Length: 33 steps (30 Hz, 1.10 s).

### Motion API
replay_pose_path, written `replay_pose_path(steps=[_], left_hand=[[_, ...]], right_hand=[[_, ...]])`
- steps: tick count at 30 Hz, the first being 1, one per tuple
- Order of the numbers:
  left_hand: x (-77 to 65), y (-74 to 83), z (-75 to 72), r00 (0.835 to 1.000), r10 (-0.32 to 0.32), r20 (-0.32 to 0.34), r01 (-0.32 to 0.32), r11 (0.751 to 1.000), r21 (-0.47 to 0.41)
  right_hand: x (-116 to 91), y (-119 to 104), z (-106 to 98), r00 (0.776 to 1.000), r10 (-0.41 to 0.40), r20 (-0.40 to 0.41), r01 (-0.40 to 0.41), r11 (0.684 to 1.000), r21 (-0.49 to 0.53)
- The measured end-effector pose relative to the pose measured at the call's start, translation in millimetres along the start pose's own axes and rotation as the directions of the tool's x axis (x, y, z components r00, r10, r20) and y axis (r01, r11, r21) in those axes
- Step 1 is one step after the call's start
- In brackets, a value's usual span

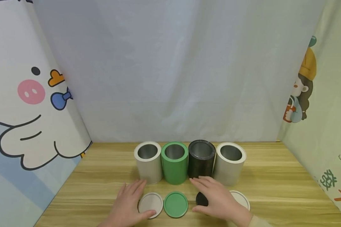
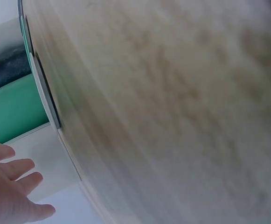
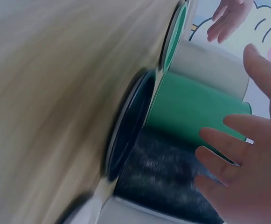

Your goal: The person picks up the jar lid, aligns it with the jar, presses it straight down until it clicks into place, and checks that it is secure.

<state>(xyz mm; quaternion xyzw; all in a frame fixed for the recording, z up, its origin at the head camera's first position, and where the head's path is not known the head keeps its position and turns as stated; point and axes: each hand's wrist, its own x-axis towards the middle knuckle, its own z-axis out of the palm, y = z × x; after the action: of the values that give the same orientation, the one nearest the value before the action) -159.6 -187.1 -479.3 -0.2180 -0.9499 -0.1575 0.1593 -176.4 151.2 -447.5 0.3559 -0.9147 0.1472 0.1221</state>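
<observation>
Four cans stand upright side by side in a row: a white can point(image 1: 150, 170), a green can point(image 1: 175, 171), a black can point(image 1: 201, 167) and another white can point(image 1: 228, 171), all with open tops. Before them lie round lids: a white lid point(image 1: 150, 201), a green lid point(image 1: 176, 205), a black lid point(image 1: 200, 199) and a second white lid point(image 1: 242, 199). My left hand point(image 1: 127, 205), fingers spread, is beside and partly over the left white lid. Over the black lid my right hand point(image 1: 217, 200) hovers with extended fingers, hiding part of it. Neither hand holds anything.
A wooden table point(image 1: 96, 176) carries the cans and lids. Behind it hangs a plain pale curtain point(image 1: 182, 69). Printed cloths flank both sides, a cartoon bird point(image 1: 31, 94) at left and a drawn figure point(image 1: 302, 88) at right.
</observation>
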Motion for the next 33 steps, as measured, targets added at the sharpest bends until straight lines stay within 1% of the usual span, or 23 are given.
replay_pose_path(steps=[4,8,14,17,20,26,33], left_hand=[[-1.0,-2.0,1.3,1.0,0.005,-0.003,-0.005,1.0,-0.005],[-3.1,-4.2,1.0,0.999,0.018,-0.034,-0.019,0.999,-0.027],[-4.1,-9.4,0.3,0.993,0.068,-0.096,-0.071,0.997,-0.029],[-3.7,-10.7,0.0,0.991,0.088,-0.105,-0.091,0.996,-0.023],[-3.4,-11.3,-0.1,0.992,0.092,-0.091,-0.095,0.995,-0.035],[-2.8,-13.3,0.6,0.995,0.081,-0.05,-0.084,0.994,-0.063],[-3.7,-18.6,3.9,0.993,0.114,-0.043,-0.117,0.991,-0.064]], right_hand=[[11,-7,6,1.0,-0.004,0.023,0.003,0.999,0.035],[19,-14,13,0.999,-0.009,0.048,0.005,0.996,0.084],[28,-23,24,0.997,-0.024,0.072,0.011,0.986,0.166],[33,-26,28,0.995,-0.023,0.092,0.003,0.979,0.203],[38,-29,30,0.993,-0.019,0.118,-0.007,0.976,0.218],[48,-32,37,0.989,-0.023,0.144,-0.012,0.97,0.242],[55,-35,43,0.984,-0.034,0.176,-0.015,0.963,0.27]])
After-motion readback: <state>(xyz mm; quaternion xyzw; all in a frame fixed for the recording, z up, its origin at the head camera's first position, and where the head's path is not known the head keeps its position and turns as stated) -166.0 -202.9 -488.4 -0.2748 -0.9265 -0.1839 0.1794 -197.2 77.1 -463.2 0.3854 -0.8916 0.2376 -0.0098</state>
